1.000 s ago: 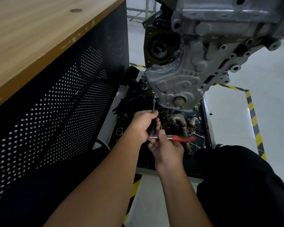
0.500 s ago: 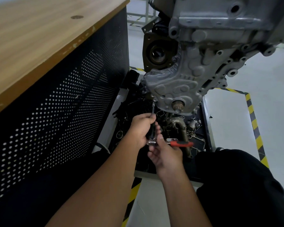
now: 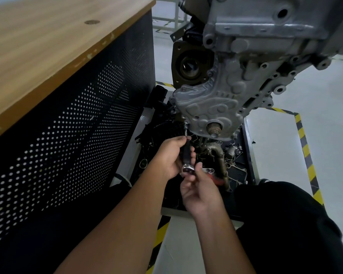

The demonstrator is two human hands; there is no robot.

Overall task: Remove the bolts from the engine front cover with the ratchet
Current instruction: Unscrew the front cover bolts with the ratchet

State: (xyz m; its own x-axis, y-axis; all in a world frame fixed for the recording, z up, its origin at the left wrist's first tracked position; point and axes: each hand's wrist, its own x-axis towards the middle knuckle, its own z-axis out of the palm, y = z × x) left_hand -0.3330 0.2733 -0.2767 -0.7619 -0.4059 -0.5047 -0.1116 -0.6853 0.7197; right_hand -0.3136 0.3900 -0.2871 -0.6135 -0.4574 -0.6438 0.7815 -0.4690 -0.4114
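Loosening lower cover bolt | my left hand gripping extension, right hand gripping ratchet | next: swing handle again

Cast metal engine front cover: was dull silver-grey.
Ratchet with metal head: had a red handle.
Wooden benchtop: was light brown, grained.
Perforated bench panel: was black, dotted.
Striped floor tape: was yellow-and-black.

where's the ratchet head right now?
Head view, centre: the chrome ratchet head sits between the left hand and right hand, below the grey cast-aluminium front cover.
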